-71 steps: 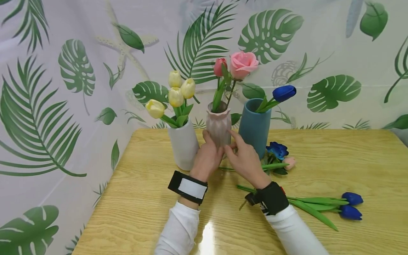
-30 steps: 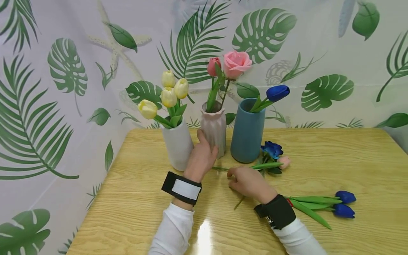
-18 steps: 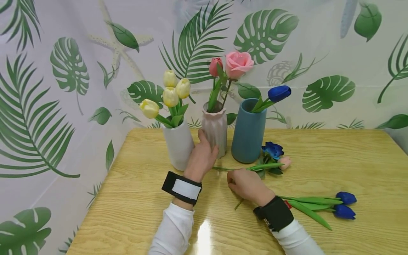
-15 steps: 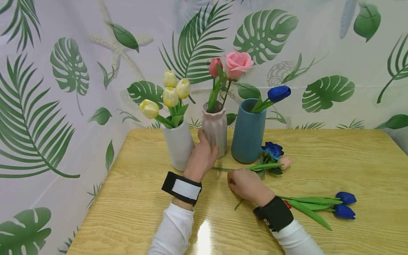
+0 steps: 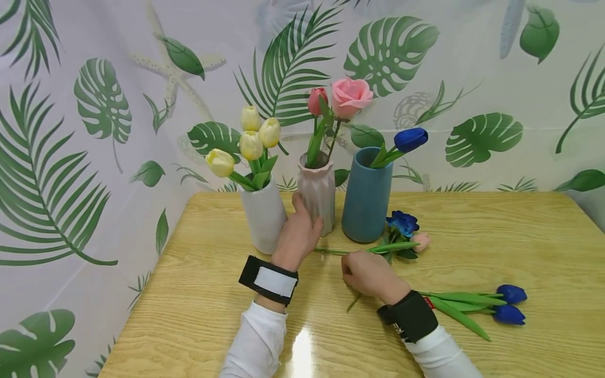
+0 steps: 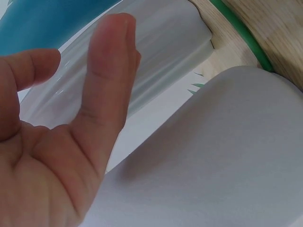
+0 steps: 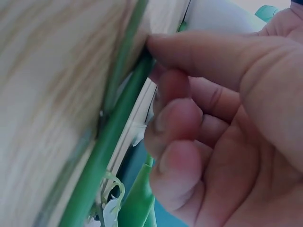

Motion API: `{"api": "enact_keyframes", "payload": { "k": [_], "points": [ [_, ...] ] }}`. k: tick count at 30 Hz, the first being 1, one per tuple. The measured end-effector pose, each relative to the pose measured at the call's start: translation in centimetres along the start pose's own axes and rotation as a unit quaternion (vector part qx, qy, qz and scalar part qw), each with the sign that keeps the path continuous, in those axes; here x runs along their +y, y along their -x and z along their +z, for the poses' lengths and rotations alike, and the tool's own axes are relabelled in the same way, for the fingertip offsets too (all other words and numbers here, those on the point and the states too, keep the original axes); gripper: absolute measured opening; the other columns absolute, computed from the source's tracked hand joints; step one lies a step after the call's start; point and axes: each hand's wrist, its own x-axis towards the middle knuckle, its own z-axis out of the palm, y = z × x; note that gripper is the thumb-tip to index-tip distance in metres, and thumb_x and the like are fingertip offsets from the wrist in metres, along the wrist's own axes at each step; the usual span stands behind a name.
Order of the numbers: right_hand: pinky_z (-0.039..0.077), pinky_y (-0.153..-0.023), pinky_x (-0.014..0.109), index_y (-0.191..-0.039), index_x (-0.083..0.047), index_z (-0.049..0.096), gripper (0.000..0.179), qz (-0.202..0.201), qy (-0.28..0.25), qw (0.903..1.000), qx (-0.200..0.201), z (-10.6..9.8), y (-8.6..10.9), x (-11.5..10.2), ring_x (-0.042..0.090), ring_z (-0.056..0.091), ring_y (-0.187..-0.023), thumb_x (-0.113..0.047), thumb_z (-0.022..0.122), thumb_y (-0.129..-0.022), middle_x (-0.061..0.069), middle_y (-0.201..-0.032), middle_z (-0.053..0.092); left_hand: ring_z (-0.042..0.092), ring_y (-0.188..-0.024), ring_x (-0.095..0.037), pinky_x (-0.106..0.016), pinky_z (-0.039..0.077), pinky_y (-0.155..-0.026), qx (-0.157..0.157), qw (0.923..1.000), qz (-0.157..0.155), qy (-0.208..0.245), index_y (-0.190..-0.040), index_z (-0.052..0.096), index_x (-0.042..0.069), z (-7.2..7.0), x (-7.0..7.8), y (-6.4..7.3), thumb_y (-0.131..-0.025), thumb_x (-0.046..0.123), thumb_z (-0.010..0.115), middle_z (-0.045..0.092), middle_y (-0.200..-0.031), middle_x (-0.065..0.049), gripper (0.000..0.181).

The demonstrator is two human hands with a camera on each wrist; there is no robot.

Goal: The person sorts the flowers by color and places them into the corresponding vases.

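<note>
My left hand (image 5: 296, 236) lies against the lower front of the pink ribbed vase (image 5: 316, 191), its fingers fairly straight; thumb and a finger show before that vase in the left wrist view. The vase bears a pink rose (image 5: 352, 98) and a reddish tulip (image 5: 317, 101). Low over the table, my right hand (image 5: 371, 274) pinches a green stem (image 7: 111, 137) between thumb and index finger, the other fingers curled in. That stem runs under the hand toward two blue tulips (image 5: 510, 294) lying at the right; part of it is hidden by the hand and wrist strap.
Left of the pink vase stands a white vase (image 5: 264, 223) with several yellow tulips (image 5: 251, 145). To its right, a blue vase (image 5: 366, 205) bears one blue tulip (image 5: 410, 140). A blue flower (image 5: 404, 223) and a pale pink bloom (image 5: 420, 241) lie by its base.
My right hand has left the pink vase, come down and toward me to the stems on the table, and its fingers have closed on one. The left hand stays at the vase.
</note>
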Motion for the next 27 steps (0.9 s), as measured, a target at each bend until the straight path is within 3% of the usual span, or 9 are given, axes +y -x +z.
{"api": "enact_keyframes", "payload": {
  "k": [14, 21, 27],
  "points": [
    [0.032, -0.054, 0.026, -0.075, -0.015, 0.055, 0.023, -0.031, -0.001, 0.9995, 0.013, 0.2, 0.1, 0.4, 0.007, 0.040, -0.053, -0.004, 0.060, -0.094, -0.005, -0.063, 0.046, 0.055, -0.042, -0.018, -0.029, 0.039, -0.038, 0.011, 0.9999, 0.007, -0.003, -0.150, 0.012, -0.010, 0.1, 0.0, 0.1, -0.101, 0.025, 0.054, 0.060, -0.061, -0.012, 0.073],
    [0.022, -0.049, 0.023, -0.080, -0.012, 0.046, 0.023, -0.082, 0.032, 0.9921, 0.090, 0.1, 0.5, -0.2, 0.007, 0.029, -0.046, -0.008, 0.056, -0.100, -0.005, -0.057, 0.035, 0.056, -0.044, -0.019, -0.030, 0.040, -0.039, 0.005, 1.0000, 0.002, -0.004, -0.151, 0.011, -0.009, 0.0, 0.0, 0.1, -0.101, 0.026, 0.054, 0.061, -0.062, -0.013, 0.074],
    [0.015, -0.044, 0.023, -0.094, -0.006, 0.050, 0.011, -0.058, 0.119, 0.9802, 0.147, -0.2, 0.8, -1.2, 0.008, 0.022, -0.040, -0.011, 0.059, -0.099, -0.005, -0.051, 0.028, 0.056, -0.044, -0.019, -0.030, 0.040, -0.039, 0.009, 0.9999, 0.011, -0.008, -0.151, 0.012, -0.009, 0.0, -0.1, 0.0, -0.101, 0.025, 0.055, 0.061, -0.063, -0.013, 0.074]
  ]
}}
